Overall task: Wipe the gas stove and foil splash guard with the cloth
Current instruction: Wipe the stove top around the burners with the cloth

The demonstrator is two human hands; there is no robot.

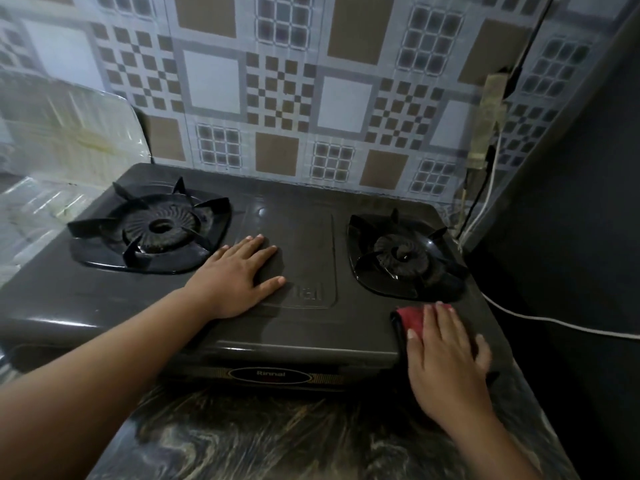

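Head view: we look down on a red cloth (412,318) at the front right corner of a dark two-burner gas stove (304,327), just below the right burner (401,259). Our right hand (446,355) presses it flat, fingers straight and slightly spread. Our left hand (239,277) rests palm-down, fingers straight, on the stove's middle panel beside the left burner (156,228). A foil splash guard (69,133) stands at the far left. A patterned wall (277,81) rises behind; a marbled counter (277,441) lies in front.

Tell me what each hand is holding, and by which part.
Nothing is gripped. The right hand presses flat on the red cloth at the gas stove front right corner; the left hand rests open on the stove top.
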